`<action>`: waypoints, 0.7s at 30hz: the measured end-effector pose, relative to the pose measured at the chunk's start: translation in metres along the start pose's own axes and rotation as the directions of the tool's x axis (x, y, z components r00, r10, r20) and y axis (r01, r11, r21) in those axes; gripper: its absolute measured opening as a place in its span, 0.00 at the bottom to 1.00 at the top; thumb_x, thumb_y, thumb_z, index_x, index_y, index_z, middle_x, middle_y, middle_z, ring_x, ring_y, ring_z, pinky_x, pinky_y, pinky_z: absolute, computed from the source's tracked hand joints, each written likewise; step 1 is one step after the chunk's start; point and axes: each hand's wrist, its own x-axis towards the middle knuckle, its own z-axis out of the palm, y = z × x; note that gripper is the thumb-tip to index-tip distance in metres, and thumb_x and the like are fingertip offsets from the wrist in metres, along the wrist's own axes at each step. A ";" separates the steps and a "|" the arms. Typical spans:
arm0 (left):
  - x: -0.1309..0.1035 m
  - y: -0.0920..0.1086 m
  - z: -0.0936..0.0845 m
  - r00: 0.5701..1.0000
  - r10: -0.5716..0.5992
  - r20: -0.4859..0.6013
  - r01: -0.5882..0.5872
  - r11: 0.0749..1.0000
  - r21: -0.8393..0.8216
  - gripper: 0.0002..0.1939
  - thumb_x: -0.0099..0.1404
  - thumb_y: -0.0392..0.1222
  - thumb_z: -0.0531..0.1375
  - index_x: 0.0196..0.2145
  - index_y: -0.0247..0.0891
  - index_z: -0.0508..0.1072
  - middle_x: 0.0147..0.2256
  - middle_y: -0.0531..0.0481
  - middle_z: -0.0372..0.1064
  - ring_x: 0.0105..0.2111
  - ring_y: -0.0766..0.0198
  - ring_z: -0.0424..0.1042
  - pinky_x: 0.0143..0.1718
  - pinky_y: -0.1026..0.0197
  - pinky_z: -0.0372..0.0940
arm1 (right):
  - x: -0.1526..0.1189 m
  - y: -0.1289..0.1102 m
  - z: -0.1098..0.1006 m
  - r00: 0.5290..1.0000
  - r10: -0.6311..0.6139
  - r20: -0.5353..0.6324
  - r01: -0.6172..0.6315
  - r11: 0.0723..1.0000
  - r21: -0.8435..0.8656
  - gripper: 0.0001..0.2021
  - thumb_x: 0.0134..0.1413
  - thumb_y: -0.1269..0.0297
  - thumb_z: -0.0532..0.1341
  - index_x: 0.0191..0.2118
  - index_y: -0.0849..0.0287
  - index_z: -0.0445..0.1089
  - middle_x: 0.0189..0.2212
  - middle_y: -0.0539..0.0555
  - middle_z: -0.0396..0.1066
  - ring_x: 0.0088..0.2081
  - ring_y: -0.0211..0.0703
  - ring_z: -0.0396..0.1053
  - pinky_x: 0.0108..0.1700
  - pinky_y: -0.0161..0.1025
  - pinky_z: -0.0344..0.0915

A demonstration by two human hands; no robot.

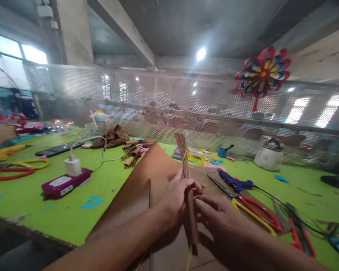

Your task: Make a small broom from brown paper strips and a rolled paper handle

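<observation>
A narrow roll of brown paper (192, 222) with a fanned, pleated upper end stands tilted in front of me, with yellow string around it near the top and more string hanging at its lower end. My left hand (176, 195) is wrapped round the middle of the roll. On the roll's right side, my right hand (214, 210) has its fingers bent close together by the yellow string; what they pinch is too small to make out. Large brown paper sheets (135, 199) lie beneath both hands.
Scissors (254, 207), a blue glue gun (235, 182) and red-handled pliers (299, 233) lie right. A purple power strip (66, 184), phone (59, 149) and more scissors (14, 173) are left. Behind are small brown rolls (135, 150) and a white pot (269, 155). Another person's hand (0, 137) shows far left.
</observation>
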 end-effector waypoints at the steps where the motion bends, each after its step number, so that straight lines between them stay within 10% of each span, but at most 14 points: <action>1: -0.002 0.001 0.001 1.000 0.024 0.007 -0.024 1.000 -0.011 0.23 0.56 0.35 0.55 0.50 0.39 0.60 0.29 0.50 0.68 0.29 0.63 0.69 0.28 0.63 0.64 | 0.004 -0.001 0.002 0.999 0.027 0.030 -0.028 0.999 0.025 0.16 0.55 0.51 0.56 0.33 0.59 0.70 0.24 0.52 0.65 0.23 0.37 0.62 0.24 0.34 0.60; 8: -0.003 0.006 -0.004 0.988 0.142 0.055 -0.142 0.990 -0.006 0.20 0.56 0.34 0.56 0.48 0.37 0.62 0.38 0.44 0.70 0.38 0.60 0.69 0.43 0.57 0.61 | 0.015 0.000 0.013 0.987 0.142 0.077 -0.160 0.927 0.340 0.18 0.50 0.50 0.62 0.35 0.63 0.70 0.26 0.53 0.68 0.27 0.38 0.66 0.31 0.36 0.62; 13: 0.000 0.015 -0.011 0.958 0.254 0.130 -0.243 0.965 -0.096 0.17 0.54 0.32 0.57 0.43 0.37 0.65 0.43 0.43 0.67 0.47 0.58 0.64 0.47 0.58 0.60 | -0.007 -0.012 -0.006 0.989 0.034 -0.145 -0.061 0.981 -0.185 0.19 0.52 0.48 0.58 0.25 0.62 0.67 0.18 0.49 0.62 0.22 0.36 0.59 0.24 0.34 0.53; 16: 0.002 0.027 -0.012 0.945 0.304 0.122 -0.283 0.946 -0.158 0.13 0.56 0.33 0.55 0.41 0.37 0.67 0.42 0.45 0.68 0.46 0.58 0.66 0.45 0.58 0.62 | -0.026 -0.012 -0.029 0.941 -0.216 -0.260 0.000 0.769 -0.640 0.17 0.53 0.52 0.58 0.22 0.59 0.63 0.17 0.49 0.61 0.21 0.37 0.58 0.25 0.35 0.53; 21: 0.018 0.046 -0.028 0.946 0.304 -0.113 -0.324 0.909 -0.262 0.11 0.64 0.40 0.53 0.44 0.37 0.67 0.38 0.43 0.71 0.37 0.60 0.71 0.42 0.56 0.65 | -0.066 -0.006 -0.066 0.865 -0.486 -0.123 0.052 0.332 -0.942 0.12 0.54 0.57 0.58 0.24 0.57 0.62 0.20 0.49 0.63 0.21 0.38 0.62 0.25 0.34 0.56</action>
